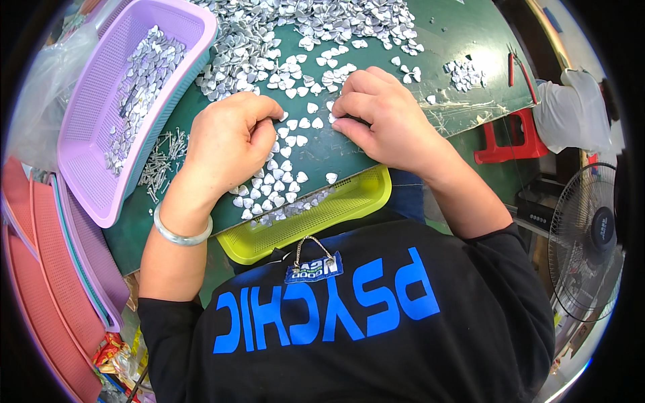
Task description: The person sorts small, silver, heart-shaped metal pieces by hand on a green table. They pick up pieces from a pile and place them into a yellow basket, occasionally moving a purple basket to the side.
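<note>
Small silver heart-shaped pieces (309,20) cover much of the green tabletop (329,151), heaped at the far side. My left hand (232,134), a pale bangle on its wrist, pinches one such piece at its fingertips. Across a narrow gap, my right hand (386,117) has thumb and fingers closed on another heart-shaped piece (332,118). Between the hands lie a few loose hearts (304,123). More hearts (279,183) spread toward the near table edge, and several rest in the yellow-green basket (302,232) below it.
A purple basket (84,144) with silver hearts stands at left, beside a pile of small metal pins (161,164). Red-handled pliers (512,70) and a small heap of hearts (465,74) lie at far right. Beyond are a red stool (514,141) and a fan (591,228).
</note>
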A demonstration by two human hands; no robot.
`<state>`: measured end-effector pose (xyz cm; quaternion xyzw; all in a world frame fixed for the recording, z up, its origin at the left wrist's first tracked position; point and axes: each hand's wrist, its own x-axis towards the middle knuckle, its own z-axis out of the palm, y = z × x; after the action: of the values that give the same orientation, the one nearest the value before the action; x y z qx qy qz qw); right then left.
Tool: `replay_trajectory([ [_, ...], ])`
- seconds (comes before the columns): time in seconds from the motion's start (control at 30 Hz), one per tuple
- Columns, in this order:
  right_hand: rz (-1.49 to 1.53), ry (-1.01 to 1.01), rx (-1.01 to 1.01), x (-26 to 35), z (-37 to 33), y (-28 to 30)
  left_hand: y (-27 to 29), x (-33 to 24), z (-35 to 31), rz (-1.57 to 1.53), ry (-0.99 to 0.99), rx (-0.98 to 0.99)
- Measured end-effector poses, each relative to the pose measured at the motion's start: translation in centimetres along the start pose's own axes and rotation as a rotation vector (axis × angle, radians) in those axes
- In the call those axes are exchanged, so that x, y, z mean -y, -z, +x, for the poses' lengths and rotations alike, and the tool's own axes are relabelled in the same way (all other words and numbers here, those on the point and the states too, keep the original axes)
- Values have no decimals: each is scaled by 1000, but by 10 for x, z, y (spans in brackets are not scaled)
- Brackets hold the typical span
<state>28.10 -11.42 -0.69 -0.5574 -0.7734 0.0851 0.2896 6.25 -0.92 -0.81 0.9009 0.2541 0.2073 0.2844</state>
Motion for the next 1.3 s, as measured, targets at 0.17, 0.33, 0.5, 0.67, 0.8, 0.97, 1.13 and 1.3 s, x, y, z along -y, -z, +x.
replay_trajectory([
  [0.17, -69, 61, -6, 0, 2, -3, 1, -1, 0, -21, -11, -15],
  [0.33, -80, 52, -19, 2, 1, 0, 2, -2, 0, -21, 1, -29],
  [0.5, -15, 93, -19, 5, 1, -1, 2, -1, -1, -41, 18, -36],
  [0.67, -76, 69, 12, 5, 3, -2, 1, -1, -1, -38, 9, -41],
  [0.8, 72, 28, 52, 9, -1, -1, 3, -1, 0, -31, -2, -39],
  [0.97, 79, -39, -14, 9, -2, -1, 2, 0, -1, -43, 1, -40],
  [1.13, 51, -39, -22, 7, -8, 2, 2, 0, -1, -36, 5, -38],
  [1.3, 61, 39, 36, 12, -11, 3, 4, -2, -2, -75, 62, -51],
])
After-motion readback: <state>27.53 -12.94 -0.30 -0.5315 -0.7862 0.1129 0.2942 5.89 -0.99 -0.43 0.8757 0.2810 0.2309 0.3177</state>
